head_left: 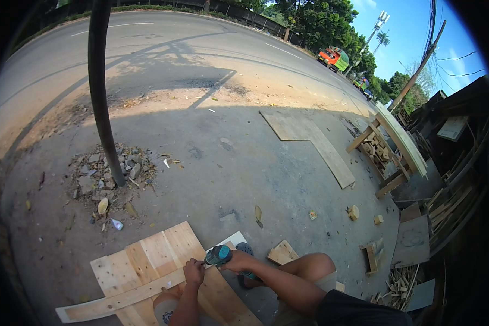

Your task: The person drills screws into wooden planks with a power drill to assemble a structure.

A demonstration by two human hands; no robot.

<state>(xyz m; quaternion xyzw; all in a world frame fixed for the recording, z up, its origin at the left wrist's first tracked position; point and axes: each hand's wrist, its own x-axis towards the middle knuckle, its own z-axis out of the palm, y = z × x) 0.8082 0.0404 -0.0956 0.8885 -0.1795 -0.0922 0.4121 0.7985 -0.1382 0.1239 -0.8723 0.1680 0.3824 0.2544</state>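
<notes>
A panel of pale wooden planks [146, 258] lies on the ground in front of me, with a long cross batten [119, 299] laid across it. My right hand [234, 262] grips a teal and black power drill [218, 254], its nose pointing down at the batten. My left hand [194, 271] rests on the batten right beside the drill's tip, fingers curled; whether it pinches a screw I cannot tell. My bent knee [309, 269] is to the right.
A dark pole [100, 92] rises from a rubble pile [111, 176]. Flat boards [309, 141] lie further off, a wooden table frame [394, 146] leans at right, and offcut blocks [353, 212] dot the ground. A road with an orange truck [332, 58] runs behind.
</notes>
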